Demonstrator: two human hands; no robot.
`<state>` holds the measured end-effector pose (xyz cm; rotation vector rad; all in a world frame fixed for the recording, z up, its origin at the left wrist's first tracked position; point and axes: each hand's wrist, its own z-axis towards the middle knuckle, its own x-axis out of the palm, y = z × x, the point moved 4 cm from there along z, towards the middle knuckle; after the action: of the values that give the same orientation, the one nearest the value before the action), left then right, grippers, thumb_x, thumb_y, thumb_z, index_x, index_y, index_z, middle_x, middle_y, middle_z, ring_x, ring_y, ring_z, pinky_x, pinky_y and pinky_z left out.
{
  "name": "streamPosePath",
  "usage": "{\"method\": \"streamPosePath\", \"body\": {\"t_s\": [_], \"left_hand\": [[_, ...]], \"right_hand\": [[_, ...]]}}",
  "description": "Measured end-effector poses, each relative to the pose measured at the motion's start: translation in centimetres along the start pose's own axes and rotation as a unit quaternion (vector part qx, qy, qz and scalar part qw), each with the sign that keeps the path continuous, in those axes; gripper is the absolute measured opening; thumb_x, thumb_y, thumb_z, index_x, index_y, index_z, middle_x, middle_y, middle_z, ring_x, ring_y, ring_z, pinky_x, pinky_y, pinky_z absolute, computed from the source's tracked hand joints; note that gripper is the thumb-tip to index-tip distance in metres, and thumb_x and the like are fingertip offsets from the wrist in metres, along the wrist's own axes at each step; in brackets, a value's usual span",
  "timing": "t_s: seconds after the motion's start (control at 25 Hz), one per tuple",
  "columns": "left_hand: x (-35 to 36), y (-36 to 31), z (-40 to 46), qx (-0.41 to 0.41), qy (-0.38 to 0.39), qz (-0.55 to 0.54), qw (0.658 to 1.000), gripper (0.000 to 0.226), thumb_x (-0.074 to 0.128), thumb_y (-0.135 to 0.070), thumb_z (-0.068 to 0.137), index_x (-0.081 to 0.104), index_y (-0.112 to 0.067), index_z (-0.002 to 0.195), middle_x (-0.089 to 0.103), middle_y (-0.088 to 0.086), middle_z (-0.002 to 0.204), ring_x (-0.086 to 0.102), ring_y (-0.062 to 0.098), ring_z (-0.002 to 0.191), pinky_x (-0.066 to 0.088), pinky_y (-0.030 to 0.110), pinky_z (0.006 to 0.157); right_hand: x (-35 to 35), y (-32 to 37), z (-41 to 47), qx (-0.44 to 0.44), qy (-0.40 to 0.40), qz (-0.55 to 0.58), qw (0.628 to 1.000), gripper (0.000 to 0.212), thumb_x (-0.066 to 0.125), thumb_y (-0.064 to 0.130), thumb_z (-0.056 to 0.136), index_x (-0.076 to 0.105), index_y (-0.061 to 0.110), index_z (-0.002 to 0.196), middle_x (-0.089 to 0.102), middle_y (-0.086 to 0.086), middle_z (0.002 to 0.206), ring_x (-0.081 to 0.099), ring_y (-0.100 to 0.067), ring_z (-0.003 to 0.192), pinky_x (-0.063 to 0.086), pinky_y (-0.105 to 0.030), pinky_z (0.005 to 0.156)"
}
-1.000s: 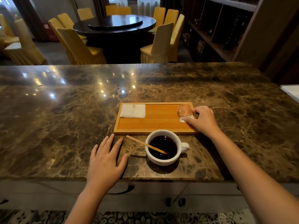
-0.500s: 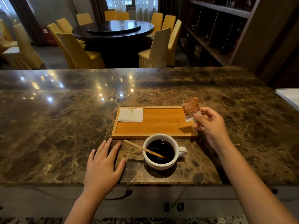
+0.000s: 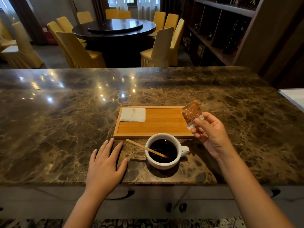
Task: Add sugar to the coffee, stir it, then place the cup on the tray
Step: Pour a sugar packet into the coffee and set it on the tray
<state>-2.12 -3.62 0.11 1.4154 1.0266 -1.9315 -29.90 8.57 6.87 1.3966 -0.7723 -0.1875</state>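
Observation:
A white cup of black coffee stands on the marble counter, its handle to the right, with a wooden stirrer leaning in it and sticking out to the left. Just behind it lies a wooden tray. My right hand pinches a brown sugar sachet upright above the tray's right end, to the right of the cup. My left hand rests flat on the counter left of the cup, fingers spread, holding nothing.
A folded white napkin lies in the tray's far left corner. The marble counter stretches wide to both sides. A white object sits at the right edge. Beyond the counter stand a round table, yellow chairs and dark shelves.
My right hand picked the sugar sachet off the tray's right end and raised it upright in the air. The left hand stayed flat on the counter.

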Motion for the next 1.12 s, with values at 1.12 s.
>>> {"method": "streamPosePath", "body": {"t_s": [1.12], "left_hand": [[0.0, -0.1, 0.0, 0.005, -0.002, -0.006, 1.0, 0.068, 0.018, -0.062, 0.08, 0.029, -0.031, 0.14, 0.026, 0.003, 0.152, 0.016, 0.017, 0.141, 0.014, 0.047, 0.116]], "right_hand": [[4.2, 2.5, -2.8, -0.231, 0.147, -0.572, 0.773, 0.024, 0.067, 0.007, 0.08, 0.061, 0.022, 0.097, 0.051, 0.023, 0.072, 0.051, 0.002, 0.061, 0.035, -0.014, 0.054]]}}
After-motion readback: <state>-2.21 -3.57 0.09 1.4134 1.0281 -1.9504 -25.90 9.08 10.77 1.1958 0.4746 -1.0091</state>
